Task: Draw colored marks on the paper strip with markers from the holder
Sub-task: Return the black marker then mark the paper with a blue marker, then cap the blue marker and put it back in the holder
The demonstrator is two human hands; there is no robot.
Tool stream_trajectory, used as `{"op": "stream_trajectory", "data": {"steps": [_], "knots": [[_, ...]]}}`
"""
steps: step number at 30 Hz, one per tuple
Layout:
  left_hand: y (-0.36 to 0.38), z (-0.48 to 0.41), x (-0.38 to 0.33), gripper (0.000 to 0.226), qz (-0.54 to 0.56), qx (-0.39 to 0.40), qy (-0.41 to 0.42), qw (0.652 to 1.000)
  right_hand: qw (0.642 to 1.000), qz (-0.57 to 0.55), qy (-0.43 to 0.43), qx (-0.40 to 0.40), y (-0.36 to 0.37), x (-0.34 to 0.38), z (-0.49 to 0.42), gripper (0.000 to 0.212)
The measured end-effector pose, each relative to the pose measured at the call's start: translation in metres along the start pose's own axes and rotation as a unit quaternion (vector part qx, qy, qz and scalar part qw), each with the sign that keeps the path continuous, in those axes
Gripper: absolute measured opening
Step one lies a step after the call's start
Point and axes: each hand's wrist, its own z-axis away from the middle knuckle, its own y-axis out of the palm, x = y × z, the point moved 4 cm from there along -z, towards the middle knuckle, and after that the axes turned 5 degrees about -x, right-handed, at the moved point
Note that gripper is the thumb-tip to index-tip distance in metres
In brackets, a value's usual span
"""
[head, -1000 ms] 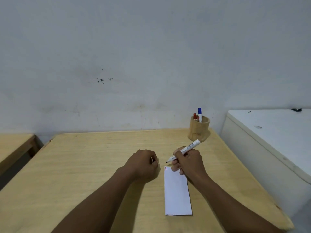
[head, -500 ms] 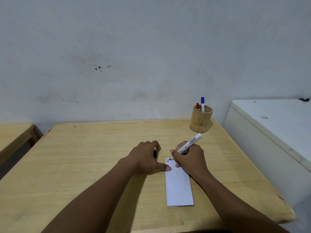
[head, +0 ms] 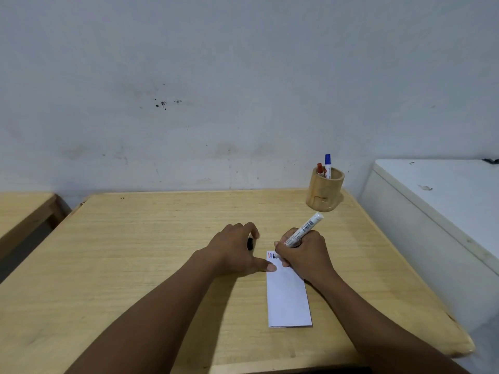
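Observation:
A white paper strip (head: 288,295) lies lengthwise on the wooden table (head: 151,238). Its far left corner carries short red and blue marks. My right hand (head: 302,256) grips a white marker (head: 303,230) with its tip down on that corner, beside the marks. My left hand (head: 237,251) holds a black marker cap (head: 250,243) in its curled fingers, and its thumb presses the strip's left edge. A wooden holder (head: 324,194) stands at the table's far right with a red marker (head: 320,169) and a blue marker (head: 327,162) in it.
A stained white wall runs behind the table. A white cabinet (head: 442,211) stands close on the right. Another wooden table (head: 24,211) is at the far left, across a narrow gap.
My right hand has lowered the marker tip from above the paper onto its far corner. My left hand has opened from a fist and put its thumb on the strip's edge.

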Motion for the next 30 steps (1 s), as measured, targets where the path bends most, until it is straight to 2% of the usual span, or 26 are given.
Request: {"op": "stream_trajectory", "data": {"steps": [2,4,7,10,11,14,19,24,26,30], "knots": [[-0.001,0.000,-0.001,0.090,0.007,0.004,-0.004,1.000,0.999,-0.026,0.021,-0.014,-0.002,-0.001,-0.002,0.012],[-0.006,-0.001,-0.002,0.080,0.037,0.013,-0.013,0.999,0.993,-0.094,0.059,-0.035,-0.007,-0.002,-0.006,0.014],[-0.016,-0.003,0.002,0.046,0.087,0.024,-0.027,0.996,0.968,-0.210,0.119,-0.062,-0.017,0.000,-0.012,0.016],[-0.022,-0.009,0.006,0.005,0.096,-0.017,-0.012,0.995,0.955,-0.256,0.133,-0.068,-0.030,0.016,-0.023,0.015],[-0.025,-0.012,0.006,0.003,0.107,-0.032,-0.010,0.994,0.951,-0.273,0.135,-0.060,-0.034,0.024,-0.029,0.014],[-0.038,-0.022,-0.004,0.009,0.218,-0.064,-0.010,0.974,0.921,-0.350,0.170,-0.014,-0.047,0.047,-0.047,0.016],[-0.068,-0.040,-0.043,0.021,0.455,-0.089,-0.031,0.885,0.892,-0.412,0.188,0.006,-0.063,0.072,-0.067,0.020],[-0.077,-0.060,-0.080,0.025,0.574,-0.086,-0.037,0.813,0.886,-0.433,0.166,-0.009,-0.064,0.080,-0.082,0.018],[-0.075,-0.068,-0.088,0.027,0.586,-0.085,-0.041,0.805,0.884,-0.439,0.159,-0.014,-0.063,0.080,-0.088,0.016],[-0.069,-0.082,-0.097,0.033,0.575,-0.082,-0.044,0.813,0.884,-0.442,0.149,-0.019,-0.064,0.075,-0.099,0.018]]}}
